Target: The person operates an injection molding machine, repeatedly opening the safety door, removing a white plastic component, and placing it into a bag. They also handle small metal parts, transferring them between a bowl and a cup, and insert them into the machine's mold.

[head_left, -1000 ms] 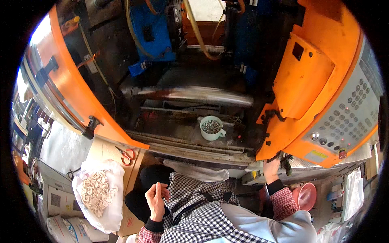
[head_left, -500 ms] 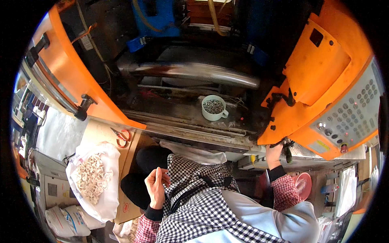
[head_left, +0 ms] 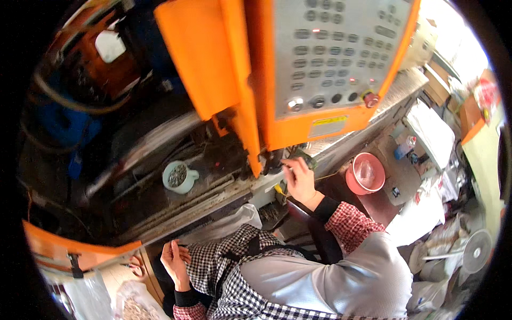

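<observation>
My right hand (head_left: 302,184) is raised beside the lower edge of the orange control panel (head_left: 261,114), near a dark handle (head_left: 273,160). Its fingers are bent and somewhat apart, with nothing visible in them; whether a fingertip touches the handle is hard to see. My left hand (head_left: 175,263) hovers over the checked apron (head_left: 205,264), fingers loosely curled and empty. Inside the machine, a pale green mug (head_left: 188,184) holds many small metal pieces.
A pink bucket (head_left: 349,178) with clear plastic inside stands at the right. At lower left, orange-handled scissors (head_left: 137,266) lie by a white bag (head_left: 124,290) of small beige parts. A white fan (head_left: 476,250) stands at far right. The machine's ledge (head_left: 176,216) runs before me.
The view has swung right, bringing the control panel to the middle. My right hand has come out from behind the dark handle area into fuller view. My left hand stays over the apron.
</observation>
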Motion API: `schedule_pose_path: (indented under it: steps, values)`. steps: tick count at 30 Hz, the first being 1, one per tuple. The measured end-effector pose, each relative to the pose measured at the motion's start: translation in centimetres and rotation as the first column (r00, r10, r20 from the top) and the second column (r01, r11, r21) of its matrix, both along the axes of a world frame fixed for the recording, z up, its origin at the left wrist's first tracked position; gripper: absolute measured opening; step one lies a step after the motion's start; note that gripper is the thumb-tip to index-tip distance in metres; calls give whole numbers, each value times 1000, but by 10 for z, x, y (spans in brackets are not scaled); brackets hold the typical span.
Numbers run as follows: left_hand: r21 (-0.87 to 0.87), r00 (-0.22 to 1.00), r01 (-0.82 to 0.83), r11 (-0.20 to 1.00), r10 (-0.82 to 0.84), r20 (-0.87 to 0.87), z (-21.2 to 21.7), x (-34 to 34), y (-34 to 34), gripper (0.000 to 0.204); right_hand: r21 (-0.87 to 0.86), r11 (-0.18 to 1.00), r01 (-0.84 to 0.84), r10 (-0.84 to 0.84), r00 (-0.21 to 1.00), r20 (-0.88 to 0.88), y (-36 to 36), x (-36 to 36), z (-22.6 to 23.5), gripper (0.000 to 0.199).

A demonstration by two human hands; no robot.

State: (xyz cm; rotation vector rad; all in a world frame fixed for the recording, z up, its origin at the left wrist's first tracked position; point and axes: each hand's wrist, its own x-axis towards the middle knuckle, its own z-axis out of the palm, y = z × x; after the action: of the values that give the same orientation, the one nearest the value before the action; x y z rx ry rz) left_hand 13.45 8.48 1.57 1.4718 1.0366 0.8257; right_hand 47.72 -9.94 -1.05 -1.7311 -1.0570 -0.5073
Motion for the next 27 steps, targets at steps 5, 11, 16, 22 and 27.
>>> schedule_pose_path:
  steps: [5, 11, 16, 22, 27]
  values:
    - [62, 993, 87, 994, -81, -88, 16, 34, 24, 25, 225, 803, 553, -499, 828, -254, -46, 91, -35, 16]
    - [82, 969, 159, 984, -140, -202, 29, 52, 42, 22, 391, 776, 495, -345, 852, -394, -116, 240, 11, 14]
    - [75, 951, 170, 983, -144, -274, 30, 48, 38, 21, 485, 829, 278, 294, 521, -801, -136, 294, 6, 16]
    - [92, 955, 93, 991, -63, -289, 17, 15, 24, 19, 394, 880, 265, 225, 498, -838, -113, 307, -11, 17]
    - [139, 953, 142, 980, -97, -287, 12, 26, 26, 17, 346, 902, 260, 163, 537, -828, -114, 321, -21, 17]
